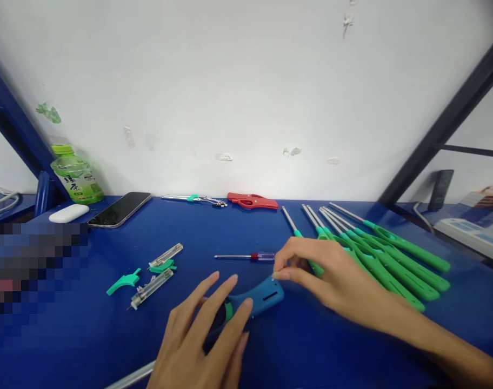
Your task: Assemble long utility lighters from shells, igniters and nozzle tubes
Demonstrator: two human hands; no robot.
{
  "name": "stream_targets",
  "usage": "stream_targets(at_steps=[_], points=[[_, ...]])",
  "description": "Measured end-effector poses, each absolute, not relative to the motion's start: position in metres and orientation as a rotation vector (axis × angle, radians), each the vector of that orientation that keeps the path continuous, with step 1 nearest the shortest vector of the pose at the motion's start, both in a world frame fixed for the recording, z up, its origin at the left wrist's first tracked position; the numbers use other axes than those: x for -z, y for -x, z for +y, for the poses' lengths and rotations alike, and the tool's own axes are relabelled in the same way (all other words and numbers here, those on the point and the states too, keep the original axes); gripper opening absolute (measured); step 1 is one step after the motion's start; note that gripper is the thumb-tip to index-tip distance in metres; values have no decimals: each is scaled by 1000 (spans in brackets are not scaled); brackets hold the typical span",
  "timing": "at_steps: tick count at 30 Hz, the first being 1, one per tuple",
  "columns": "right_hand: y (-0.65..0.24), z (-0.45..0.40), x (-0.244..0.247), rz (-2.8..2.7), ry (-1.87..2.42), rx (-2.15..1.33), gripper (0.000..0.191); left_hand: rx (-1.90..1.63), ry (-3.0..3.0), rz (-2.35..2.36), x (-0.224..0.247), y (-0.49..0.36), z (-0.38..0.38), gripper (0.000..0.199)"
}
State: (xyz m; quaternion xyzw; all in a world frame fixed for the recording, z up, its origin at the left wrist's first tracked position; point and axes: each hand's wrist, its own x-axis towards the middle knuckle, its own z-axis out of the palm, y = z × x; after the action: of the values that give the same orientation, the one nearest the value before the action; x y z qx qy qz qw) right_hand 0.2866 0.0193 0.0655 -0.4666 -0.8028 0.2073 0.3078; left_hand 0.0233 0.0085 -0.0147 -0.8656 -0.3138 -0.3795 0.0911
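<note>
The fingers of my left hand (200, 332) grasp the blue lighter (257, 298), which is on the near side of the screwdriver (254, 256). My right hand (325, 267) is at the lighter's slotted end; whether those fingers pinch anything, I cannot tell. Right of the screwdriver lie green lighters (412, 267); beyond it, a red lighter (266, 203); left of it, clear tanks (157, 284).
</note>
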Motion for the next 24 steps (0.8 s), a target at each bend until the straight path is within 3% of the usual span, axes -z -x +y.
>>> stream_targets(at_steps=[6,14,24], points=[[-298,27,-65,-2276,1444,-636,14,603,2556,-818,28,-20,19,57],[-294,31,-56,-2252,1498,-615,13,575,2627,-795,29,-12,18,68],[-299,29,-53,-2154,1423,-705,14,614,2633,-817,29,-15,17,66]])
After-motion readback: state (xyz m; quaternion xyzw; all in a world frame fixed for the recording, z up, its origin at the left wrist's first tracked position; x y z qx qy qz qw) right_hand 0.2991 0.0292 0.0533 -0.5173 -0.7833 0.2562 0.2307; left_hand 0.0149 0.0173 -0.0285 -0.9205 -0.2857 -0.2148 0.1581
